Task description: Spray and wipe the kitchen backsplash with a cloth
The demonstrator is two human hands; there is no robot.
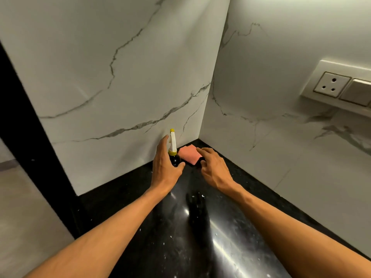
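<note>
A dark spray bottle [173, 159] with a white and yellow nozzle stands upright on the black countertop [180, 227], near the corner of the white marble backsplash [124, 81]. My left hand [164, 167] is spread around the bottle's left side with straight fingers and the thumb in front; it does not grip the bottle. A folded pink cloth [189, 155] lies flat just right of the bottle in the corner. My right hand [212, 167] hovers over the cloth's near edge with relaxed fingers, holding nothing.
A white wall socket and switch plate [339, 87] sits on the right-hand backsplash panel [281, 137]. A black vertical frame [30, 137] borders the left wall. The countertop surface is glossy with light specks.
</note>
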